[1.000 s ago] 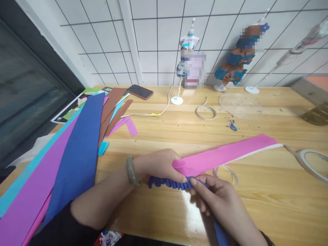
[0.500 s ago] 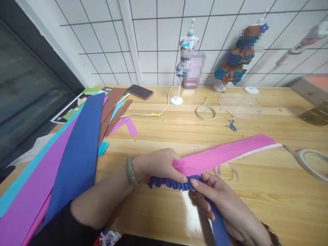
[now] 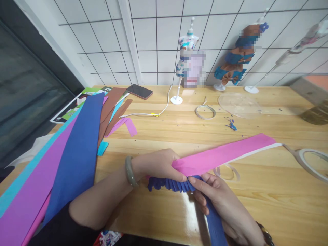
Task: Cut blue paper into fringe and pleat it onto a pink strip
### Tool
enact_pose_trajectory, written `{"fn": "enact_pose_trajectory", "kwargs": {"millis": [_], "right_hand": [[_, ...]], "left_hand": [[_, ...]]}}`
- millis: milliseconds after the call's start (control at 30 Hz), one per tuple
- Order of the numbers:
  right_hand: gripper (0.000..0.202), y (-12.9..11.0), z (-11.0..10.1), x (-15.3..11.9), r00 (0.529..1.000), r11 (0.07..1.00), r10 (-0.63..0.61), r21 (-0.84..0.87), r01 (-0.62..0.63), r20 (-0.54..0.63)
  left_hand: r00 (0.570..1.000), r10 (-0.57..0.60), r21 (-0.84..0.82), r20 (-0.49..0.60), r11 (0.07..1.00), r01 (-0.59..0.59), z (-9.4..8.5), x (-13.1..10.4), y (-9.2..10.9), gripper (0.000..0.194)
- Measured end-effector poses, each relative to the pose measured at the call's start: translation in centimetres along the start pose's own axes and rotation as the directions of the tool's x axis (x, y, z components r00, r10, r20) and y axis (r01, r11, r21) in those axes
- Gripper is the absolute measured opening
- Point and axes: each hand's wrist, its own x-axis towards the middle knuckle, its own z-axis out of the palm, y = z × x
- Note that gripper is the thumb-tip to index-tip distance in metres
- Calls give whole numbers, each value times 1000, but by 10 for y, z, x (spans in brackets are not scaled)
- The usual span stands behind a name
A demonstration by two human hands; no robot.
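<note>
A pink crepe paper strip (image 3: 225, 152) slants across the table, with white tape (image 3: 256, 152) along its lower edge. My left hand (image 3: 166, 165) is closed on the strip's near end, thumb pressing down at its lower edge. Beneath that edge hangs a blue crepe paper strip (image 3: 215, 218), gathered into a ruffle on the left and running smooth downward on the right. My right hand (image 3: 214, 191) pinches the blue strip just beside my left thumb. The pink strip's left end is mostly hidden under my left hand.
Blue, purple, turquoise and brown paper strips (image 3: 77, 147) lie on the left, near a phone (image 3: 139, 91). Tape rolls (image 3: 314, 164) and paper scraps (image 3: 232, 125) lie on the right. Small dress forms (image 3: 188, 44) stand at the tiled wall, beside a box (image 3: 312, 87) at far right.
My right fingers have shifted slightly left and up against my left thumb. The blue ruffle hangs a little lower, and the strip's loose tail has swung slightly left.
</note>
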Motion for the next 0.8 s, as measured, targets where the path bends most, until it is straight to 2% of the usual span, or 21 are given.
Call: {"fn": "enact_pose_trajectory", "kwargs": {"millis": [133, 233, 400, 500, 667, 800], "right_hand": [[37, 0, 2, -1, 1000, 1000, 9, 7, -9, -6], [38, -1, 3, -1, 1000, 1000, 10, 11, -10, -13], [42, 0, 3, -2, 999, 1000, 5, -9, -5, -37], [42, -1, 3, -2, 1000, 1000, 10, -12, -10, -28], [41, -2, 2, -2, 1000, 1000, 16, 25, -16, -3], [35, -2, -2, -6, 1000, 999, 8, 45, -8, 18]], "left_hand": [[1000, 6, 38, 17, 999, -6, -8, 0, -2, 21], [999, 48, -11, 13, 999, -48, -9, -2, 0, 26], [987, 150, -25, -51, 988, -152, 2, 1, 7, 41], [981, 160, 25, -113, 987, -158, 9, 5, 7, 40], [970, 218, -7, -108, 975, -220, 9, 8, 0, 30], [966, 226, 91, -129, 972, -215, 7, 8, -1, 25]]}}
